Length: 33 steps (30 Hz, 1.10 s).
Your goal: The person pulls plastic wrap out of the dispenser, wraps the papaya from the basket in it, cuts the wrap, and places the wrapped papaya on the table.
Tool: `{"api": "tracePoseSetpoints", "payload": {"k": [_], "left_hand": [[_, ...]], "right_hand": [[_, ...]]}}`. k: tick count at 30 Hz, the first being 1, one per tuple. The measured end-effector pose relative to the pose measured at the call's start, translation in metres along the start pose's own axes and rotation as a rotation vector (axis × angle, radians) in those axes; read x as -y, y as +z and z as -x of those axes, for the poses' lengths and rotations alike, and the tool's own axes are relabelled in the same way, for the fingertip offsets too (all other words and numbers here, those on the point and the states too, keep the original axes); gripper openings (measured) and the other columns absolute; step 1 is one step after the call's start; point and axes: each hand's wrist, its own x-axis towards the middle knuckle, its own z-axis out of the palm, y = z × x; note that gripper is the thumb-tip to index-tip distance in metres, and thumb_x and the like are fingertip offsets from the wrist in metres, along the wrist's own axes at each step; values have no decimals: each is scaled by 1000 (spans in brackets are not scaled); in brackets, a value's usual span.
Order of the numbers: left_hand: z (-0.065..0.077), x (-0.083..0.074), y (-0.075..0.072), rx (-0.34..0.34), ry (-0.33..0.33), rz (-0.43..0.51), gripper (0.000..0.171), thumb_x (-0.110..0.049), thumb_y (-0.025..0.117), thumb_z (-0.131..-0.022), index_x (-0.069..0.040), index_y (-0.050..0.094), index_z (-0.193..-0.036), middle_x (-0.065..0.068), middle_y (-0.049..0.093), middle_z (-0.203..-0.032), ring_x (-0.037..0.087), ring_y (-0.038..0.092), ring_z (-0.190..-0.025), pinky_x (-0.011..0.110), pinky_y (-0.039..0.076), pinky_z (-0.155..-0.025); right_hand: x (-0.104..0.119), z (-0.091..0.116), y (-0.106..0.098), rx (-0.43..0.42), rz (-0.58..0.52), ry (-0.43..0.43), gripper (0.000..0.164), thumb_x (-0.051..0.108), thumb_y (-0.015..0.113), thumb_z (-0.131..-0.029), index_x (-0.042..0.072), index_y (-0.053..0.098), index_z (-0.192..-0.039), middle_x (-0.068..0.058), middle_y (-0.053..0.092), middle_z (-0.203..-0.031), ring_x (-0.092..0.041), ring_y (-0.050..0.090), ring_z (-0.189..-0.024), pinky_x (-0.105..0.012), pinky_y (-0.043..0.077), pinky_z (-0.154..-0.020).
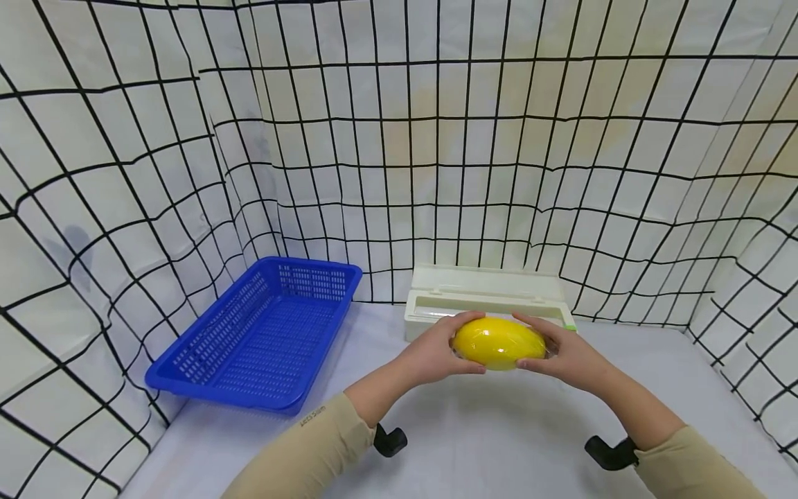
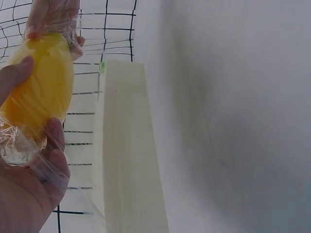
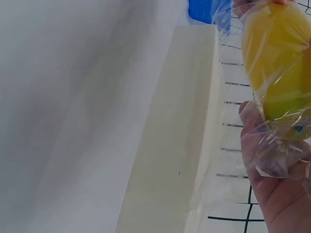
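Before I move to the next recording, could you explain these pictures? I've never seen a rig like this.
There is no robot: a person works bare-handed. The widest picture comes from a head camera looking forward and down; the other two come from cameras on the left and right wrists. The left hand and right hand hold a yellow oval object with clear plastic film around it. On the white surface stand a long off-white box, its lid raised, and, to the left, a blue basket.
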Motion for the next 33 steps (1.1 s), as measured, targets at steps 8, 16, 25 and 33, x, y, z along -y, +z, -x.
{"api": "tracePoseSetpoints", "payload": {"k": [8, 16, 25, 33], "left_hand": [[-10, 9, -2, 34, 14, 130, 81, -38, 86, -77, -39, 43, -145, -13, 55, -130, 12, 56, -105, 34, 50, -91], [-16, 7, -10, 52, -7, 105, 76, -42, 82, -79, -38, 44, -144, -10, 58, -125, 14, 58, -99, 38, 50, -88], [-24, 4, -22, 144, -40, 153, 74, -42, 81, -80, -32, 46, -145, -7, 60, -116, 19, 62, -88, 38, 54, -81], [-27, 4, -29, 136, -57, 1, 82, -55, 76, -81, -33, 39, -151, -5, 62, -123, 13, 58, -101, 38, 49, -89]], "right_hand": [[-3, 4, -4, -64, 127, 21, 94, 54, 77, -80, 23, 31, -156, -13, 40, -153, -41, 55, -117, -54, 53, -85], [5, -2, 8, -185, 510, -275, 103, 58, 85, -68, 30, 35, -154, -9, 40, -153, -40, 55, -121, -58, 51, -91], [-10, -17, 14, -255, 517, -398, 85, 30, 91, -70, 25, 50, -144, -5, 51, -141, -30, 62, -111, -45, 56, -86], [-12, -21, 14, -216, 341, -343, 79, 25, 90, -73, 27, 53, -143, -2, 52, -141, -28, 54, -122, -49, 51, -96]]}}
